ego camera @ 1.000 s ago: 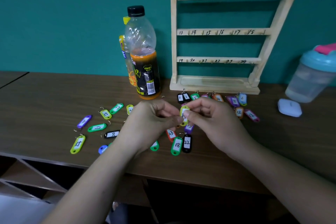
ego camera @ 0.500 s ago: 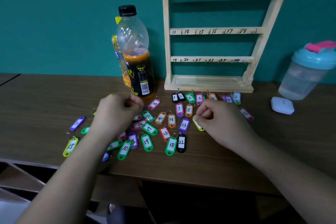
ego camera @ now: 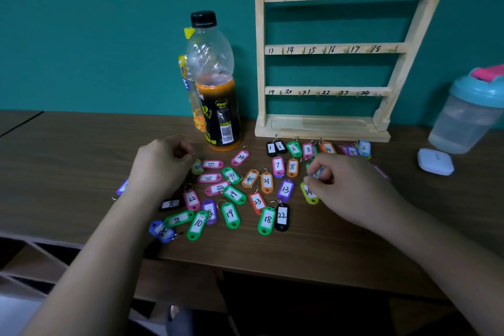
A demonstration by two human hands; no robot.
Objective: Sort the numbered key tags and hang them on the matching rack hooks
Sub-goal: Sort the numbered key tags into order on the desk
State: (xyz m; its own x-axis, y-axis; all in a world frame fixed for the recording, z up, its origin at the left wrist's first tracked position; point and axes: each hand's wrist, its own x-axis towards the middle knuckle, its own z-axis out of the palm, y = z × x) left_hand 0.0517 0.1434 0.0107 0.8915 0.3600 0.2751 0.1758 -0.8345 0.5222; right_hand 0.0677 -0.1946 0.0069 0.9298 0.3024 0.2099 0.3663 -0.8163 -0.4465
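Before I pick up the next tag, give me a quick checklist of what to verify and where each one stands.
1. Rack hooks free: ok, no tags hang on any visible row.
2. Low numbers lined up by the rack base: ok, tags 1 to 6 sit in a row, 7 and 8 below.
3. Right hand free: cannot tell, its fingers curl over tags beside yellow tag 14.
4. Left hand free: cannot tell, it is closed.
5. Tags readable: not ok, several overlap.
6. Bottle clear of the rack: ok.
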